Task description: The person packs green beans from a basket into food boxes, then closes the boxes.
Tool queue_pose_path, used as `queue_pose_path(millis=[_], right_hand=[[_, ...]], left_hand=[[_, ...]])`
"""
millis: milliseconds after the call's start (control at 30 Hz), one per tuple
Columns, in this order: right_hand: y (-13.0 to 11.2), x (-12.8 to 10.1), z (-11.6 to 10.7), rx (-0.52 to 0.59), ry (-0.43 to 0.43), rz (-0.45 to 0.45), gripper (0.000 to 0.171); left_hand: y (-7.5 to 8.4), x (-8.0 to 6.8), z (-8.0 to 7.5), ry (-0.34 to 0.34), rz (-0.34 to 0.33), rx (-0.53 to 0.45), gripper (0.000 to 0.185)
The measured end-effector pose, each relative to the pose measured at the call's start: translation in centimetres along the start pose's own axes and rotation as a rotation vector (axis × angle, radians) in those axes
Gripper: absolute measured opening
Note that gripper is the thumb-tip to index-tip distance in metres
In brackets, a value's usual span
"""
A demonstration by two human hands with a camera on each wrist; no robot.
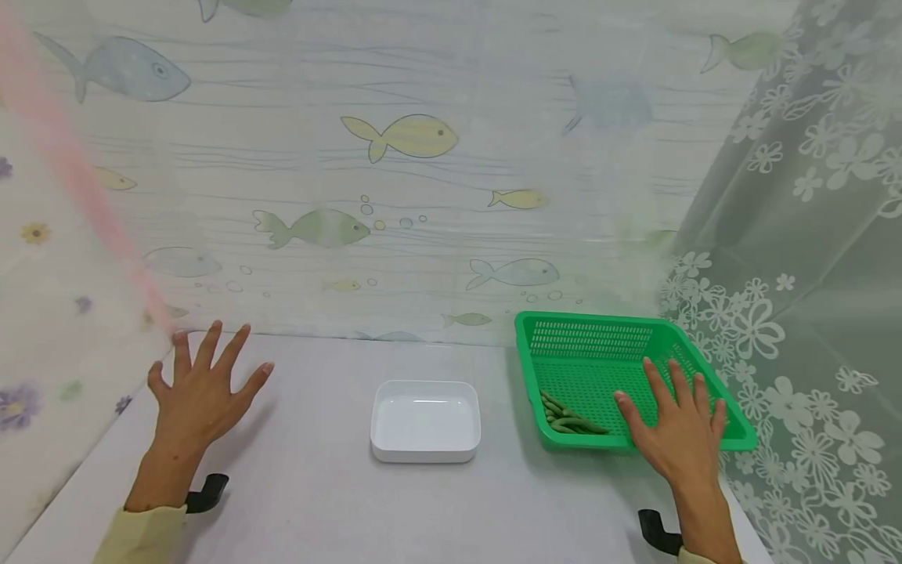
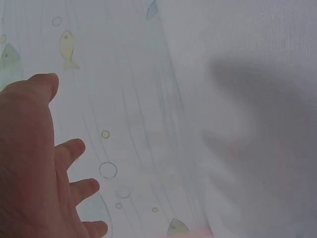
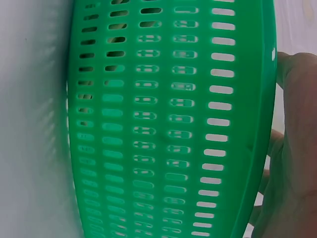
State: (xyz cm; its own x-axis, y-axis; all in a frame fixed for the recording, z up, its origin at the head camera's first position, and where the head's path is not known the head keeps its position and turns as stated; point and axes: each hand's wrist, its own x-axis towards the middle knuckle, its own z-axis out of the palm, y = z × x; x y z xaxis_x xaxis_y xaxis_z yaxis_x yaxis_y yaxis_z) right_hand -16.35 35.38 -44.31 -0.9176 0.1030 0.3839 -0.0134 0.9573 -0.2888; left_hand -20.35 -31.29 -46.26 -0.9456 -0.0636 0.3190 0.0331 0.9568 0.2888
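Left hand (image 1: 200, 392) released, fingers spread and straight, palm down near the table's (image 1: 317, 501) left edge and back left corner, gripping nothing, well apart from the white dish (image 1: 425, 421) at the table's middle. Right hand (image 1: 680, 435) also released, fingers straight and laid over the front rim of the green basket (image 1: 599, 345) toward the table's right edge, palm over the perforated floor, not curled round it. Green pods (image 1: 567, 415) heaped in the basket's front left corner, just beside the right thumb, untouched; basket just right of the dish, apart from it.
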Motion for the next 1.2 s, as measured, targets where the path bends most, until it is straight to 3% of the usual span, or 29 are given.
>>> queue_pose_path(millis=[400,667,1000,1200], right_hand=[[-0.4,0.4,0.0,0.034,0.093,-0.092,0.075],[-0.5,0.6,0.3,0.106,0.207,-0.194,0.07],[-1.2,0.6,0.3,0.195,0.23,-0.229,0.061],[-1.7,0.6,0.3,0.244,0.235,-0.264,0.057]], left_hand=[[0.4,0.0,0.2,0.022,-0.001,-0.004,0.083],[1.0,0.0,0.2,0.06,0.003,-0.027,0.08],[1.3,0.1,0.5,0.131,0.047,-0.1,0.071],[1.8,0.1,0.6,0.128,0.045,-0.139,0.068]])
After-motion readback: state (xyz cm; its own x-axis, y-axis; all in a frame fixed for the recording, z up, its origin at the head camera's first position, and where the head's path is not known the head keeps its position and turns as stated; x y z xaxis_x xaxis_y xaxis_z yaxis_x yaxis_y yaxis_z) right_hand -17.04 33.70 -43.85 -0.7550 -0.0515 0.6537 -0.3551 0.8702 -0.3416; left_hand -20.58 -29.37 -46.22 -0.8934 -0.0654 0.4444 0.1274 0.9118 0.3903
